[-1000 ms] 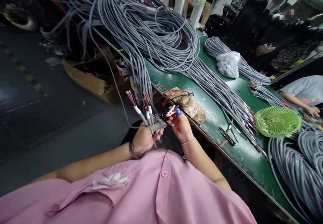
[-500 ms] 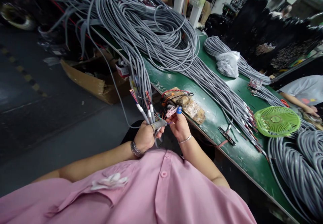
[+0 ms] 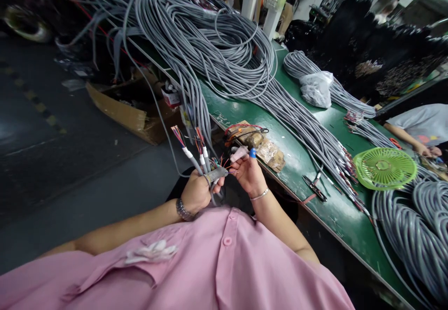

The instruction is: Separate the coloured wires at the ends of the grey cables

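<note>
My left hand [image 3: 196, 192] is closed around several grey multi-core cables [image 3: 191, 154]. Their upper ends have white sleeves and fanned-out coloured wires [image 3: 178, 135]. A grey wrapping [image 3: 217, 175] covers the thumb, which presses across the bundle. My right hand [image 3: 249, 175] is beside it, its curled fingertips at the thin coloured wires [image 3: 224, 161] coming from one cable end. It seems to grip a wire, partly hidden by the fingers. Blue tape [image 3: 252, 152] wraps the right thumb. A pale pink piece [image 3: 239, 154] shows by these fingers; I cannot tell what it is.
Long coils of grey cable [image 3: 196, 44] lie on the green table [image 3: 294, 161]. A taped wooden block [image 3: 262, 144] sits at its edge, pliers [image 3: 315, 188] further right. A green fan [image 3: 385, 168] stands near a co-worker's arm [image 3: 402, 137]. A cardboard box [image 3: 119, 114] is below left.
My left hand and the cable ends have shifted slightly left. The right hand has tilted a little, its thumb moving right, away from the pink piece.
</note>
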Tool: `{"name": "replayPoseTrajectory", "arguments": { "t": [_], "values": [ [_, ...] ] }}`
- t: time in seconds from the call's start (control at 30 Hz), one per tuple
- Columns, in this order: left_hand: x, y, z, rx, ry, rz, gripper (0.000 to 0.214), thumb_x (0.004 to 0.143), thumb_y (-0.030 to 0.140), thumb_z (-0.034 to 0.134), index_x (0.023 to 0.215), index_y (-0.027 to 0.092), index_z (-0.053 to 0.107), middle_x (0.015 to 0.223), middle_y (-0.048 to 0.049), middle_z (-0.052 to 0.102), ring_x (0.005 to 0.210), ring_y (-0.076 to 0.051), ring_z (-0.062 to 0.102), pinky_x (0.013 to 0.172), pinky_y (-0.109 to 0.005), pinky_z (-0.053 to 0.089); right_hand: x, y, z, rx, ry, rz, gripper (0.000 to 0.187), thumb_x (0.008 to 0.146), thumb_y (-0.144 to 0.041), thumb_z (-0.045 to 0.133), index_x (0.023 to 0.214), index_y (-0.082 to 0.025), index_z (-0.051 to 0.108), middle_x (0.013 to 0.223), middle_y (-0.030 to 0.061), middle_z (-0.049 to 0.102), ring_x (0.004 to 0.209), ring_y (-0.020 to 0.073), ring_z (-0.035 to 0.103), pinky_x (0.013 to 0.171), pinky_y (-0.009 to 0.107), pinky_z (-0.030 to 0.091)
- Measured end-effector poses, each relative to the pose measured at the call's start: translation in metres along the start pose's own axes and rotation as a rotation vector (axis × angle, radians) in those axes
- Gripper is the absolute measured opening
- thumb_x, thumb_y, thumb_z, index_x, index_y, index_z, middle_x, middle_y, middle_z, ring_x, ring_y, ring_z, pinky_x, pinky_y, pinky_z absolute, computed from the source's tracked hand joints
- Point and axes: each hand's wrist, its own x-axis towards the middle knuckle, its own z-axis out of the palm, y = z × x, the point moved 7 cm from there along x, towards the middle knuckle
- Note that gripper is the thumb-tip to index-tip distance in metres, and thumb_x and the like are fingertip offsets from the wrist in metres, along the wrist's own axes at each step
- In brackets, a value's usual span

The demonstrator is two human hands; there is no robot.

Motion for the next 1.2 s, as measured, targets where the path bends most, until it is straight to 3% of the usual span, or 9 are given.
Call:
{"name": "replayPoseTrajectory", "arguments": {
  "t": [0.13,0.37,0.67,1.03,1.2],
  "values": [
    [0.000,0.004,0.001,-0.051,0.032,-0.007,0.016,0.065,0.027,0.076,0.067,0.015,0.065,0.052,0.0007,0.059,0.040,-0.008,0.048,0.034,-0.018,0.030,-0.001,-0.005,0.002,-0.036,0.012,-0.078,0.031,0.082,-0.047,0.067,0.091,-0.017,0.066,0.078,0.0006,0.065,0.062,0.0084,0.055,0.057,0.019,0.050],
    [0.005,0.004,0.006,-0.072,0.051,-0.006,0.018,0.066,0.026,0.077,0.065,0.013,0.065,0.051,0.0005,0.058,0.041,-0.008,0.048,0.034,-0.018,0.030,0.001,0.000,0.000,-0.016,0.013,-0.064,0.034,0.082,-0.051,0.065,0.088,-0.018,0.066,0.079,0.0003,0.063,0.061,0.0084,0.052,0.058,0.021,0.050],
    [0.007,0.001,0.011,-0.038,0.070,-0.040,0.022,0.062,0.028,0.077,0.062,0.013,0.062,0.050,0.0002,0.058,0.040,-0.007,0.047,0.035,-0.019,0.029,0.004,0.000,0.001,0.085,0.069,-0.064,0.022,0.079,-0.040,0.073,0.080,-0.019,0.065,0.078,-0.0015,0.065,0.067,0.0094,0.054,0.062,0.020,0.047],
    [0.005,-0.008,0.002,0.007,0.027,-0.045,0.020,0.069,0.030,0.075,0.068,0.012,0.067,0.052,-0.0001,0.059,0.041,-0.007,0.047,0.036,-0.018,0.031,0.000,0.002,-0.003,0.014,0.005,-0.085,0.040,0.076,-0.059,0.068,0.088,-0.021,0.065,0.083,-0.0005,0.065,0.067,0.0091,0.056,0.062,0.022,0.051],
    [0.001,-0.009,-0.006,0.049,-0.007,0.005,0.017,0.070,0.029,0.074,0.068,0.014,0.066,0.052,0.0005,0.059,0.040,-0.008,0.048,0.036,-0.019,0.032,-0.012,-0.002,-0.010,-0.237,-0.050,0.066,0.055,0.069,-0.067,0.068,0.091,-0.016,0.065,0.082,0.0028,0.067,0.060,0.0102,0.058,0.055,0.025,0.054]
  ]
}}
